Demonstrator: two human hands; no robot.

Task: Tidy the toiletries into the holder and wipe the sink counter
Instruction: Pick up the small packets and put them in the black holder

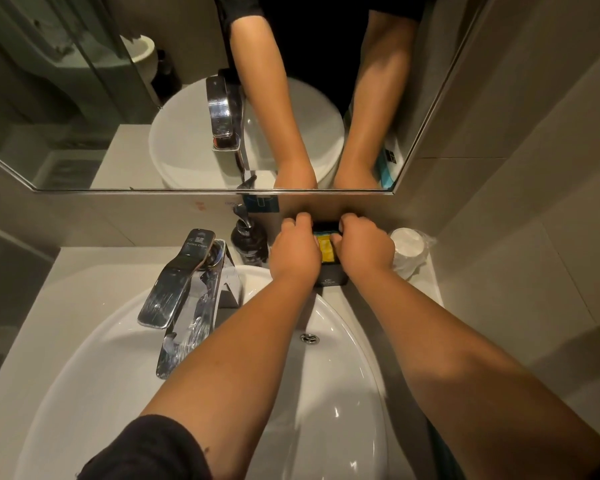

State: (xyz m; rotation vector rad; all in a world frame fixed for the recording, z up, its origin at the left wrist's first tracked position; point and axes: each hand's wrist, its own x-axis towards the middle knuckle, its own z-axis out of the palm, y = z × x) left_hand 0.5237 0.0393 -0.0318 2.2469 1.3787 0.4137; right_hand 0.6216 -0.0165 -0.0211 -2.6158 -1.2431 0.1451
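Standing against the back wall just right of the soap pump bottle (249,242), the black toiletry holder (330,279) is a small, matte, box-shaped tray with a faint logo on its front face. A glossy yellow sachet (324,248) lies inside it. Both hands reach in from either side, probably to seat the packets so they sit flat and stay within the walls. The left hand (294,247) curls its fingers over the holder's left and far edge; whether it pinches anything cannot be told. The right hand (365,244) bends its thumb onto the sachet and its fingers over the back rim, seemingly pressing or gripping the packet. Right of the holder, plastic-wrapped white cups (409,249) sit in the corner. The pale, smooth counter (94,271) carries a glossy white oval basin (329,403) and a polished chrome faucet (187,299), all still to be wiped.
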